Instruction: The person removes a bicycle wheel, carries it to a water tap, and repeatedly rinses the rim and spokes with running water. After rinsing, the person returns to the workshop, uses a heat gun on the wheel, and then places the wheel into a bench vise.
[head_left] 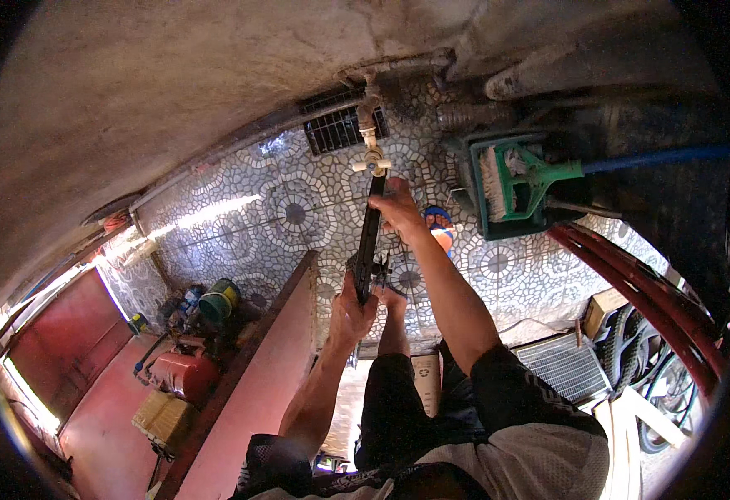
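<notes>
A long, narrow black bar (368,242) runs away from me, its far end just below a tap (372,160) with a pale cross handle. My left hand (354,312) is closed round its near end. Farther along, my right hand (398,208) grips the bar close to the tap. A small dark bracket-like piece (382,269) shows beside the near end; whether it is joined to the bar I cannot tell. Whether any water runs from the tap is hidden.
Patterned tiles (294,212) cover the floor, with a drain grate (331,132) behind the tap. At right lie a green brush (540,177) in a dark dustpan (511,223) and red pipes (632,287). A pink ledge (252,400), red tank (185,375) and carton (165,419) stand left.
</notes>
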Action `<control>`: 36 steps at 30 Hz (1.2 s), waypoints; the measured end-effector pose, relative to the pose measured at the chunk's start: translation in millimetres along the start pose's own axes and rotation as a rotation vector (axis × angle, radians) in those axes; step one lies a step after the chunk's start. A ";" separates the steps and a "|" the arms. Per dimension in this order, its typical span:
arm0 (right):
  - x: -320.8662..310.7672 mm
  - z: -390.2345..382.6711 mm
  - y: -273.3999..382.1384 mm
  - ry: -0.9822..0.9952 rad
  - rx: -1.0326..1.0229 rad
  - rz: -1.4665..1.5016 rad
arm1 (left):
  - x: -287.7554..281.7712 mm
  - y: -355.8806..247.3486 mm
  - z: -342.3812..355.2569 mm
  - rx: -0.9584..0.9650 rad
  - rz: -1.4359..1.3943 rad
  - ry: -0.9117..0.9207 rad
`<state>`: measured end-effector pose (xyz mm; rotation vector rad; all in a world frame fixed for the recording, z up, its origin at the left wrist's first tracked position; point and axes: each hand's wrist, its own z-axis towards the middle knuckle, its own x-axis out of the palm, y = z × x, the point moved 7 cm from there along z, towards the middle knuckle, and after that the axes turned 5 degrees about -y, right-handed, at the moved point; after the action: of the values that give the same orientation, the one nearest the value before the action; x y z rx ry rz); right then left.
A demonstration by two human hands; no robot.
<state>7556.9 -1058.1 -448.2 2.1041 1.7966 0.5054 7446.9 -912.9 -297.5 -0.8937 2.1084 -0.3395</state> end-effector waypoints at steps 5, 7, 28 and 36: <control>-30.2 86.3 -2.6 -0.216 0.018 -0.089 | 8.8 0.1 -8.3 0.071 0.003 -0.081; -49.6 122.3 0.3 -0.292 -0.157 -0.450 | 10.8 -12.5 -6.3 0.100 -0.033 -0.066; 33.3 -182.8 48.7 -0.006 -0.949 -1.034 | 7.7 -17.2 51.2 0.122 -0.171 -0.038; 29.0 -56.4 60.2 -0.257 -0.693 -1.171 | 19.6 -36.5 49.5 0.006 0.036 0.030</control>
<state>7587.2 -1037.5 -368.8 0.4689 1.9251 0.3860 7494.0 -949.7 -322.0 -0.8509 2.1469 -0.3419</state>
